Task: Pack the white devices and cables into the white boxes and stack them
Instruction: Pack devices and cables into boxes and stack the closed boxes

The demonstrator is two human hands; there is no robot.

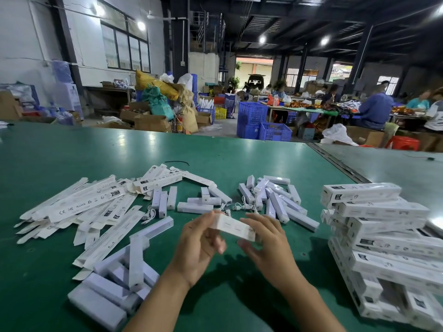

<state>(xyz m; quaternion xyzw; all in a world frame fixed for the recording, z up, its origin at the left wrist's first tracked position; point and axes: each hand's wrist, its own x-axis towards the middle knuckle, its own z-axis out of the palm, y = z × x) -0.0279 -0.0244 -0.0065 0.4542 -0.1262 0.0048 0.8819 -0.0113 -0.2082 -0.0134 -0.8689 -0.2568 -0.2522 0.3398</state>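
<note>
Left hand and right hand both grip one white box above the green table, near centre. Flat cartons lie left; white devices and cables just beyond; stacked boxes right

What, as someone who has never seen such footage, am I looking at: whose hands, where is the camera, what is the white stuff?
No machine here: a person wears one camera on the head, so you see their own left hand and right hand from above. Together they hold a white piece, box or device, too blurred to tell. On the green table lie flat unfolded boxes at left, loose white devices and cables in the middle, and stacked closed boxes at right.
</note>
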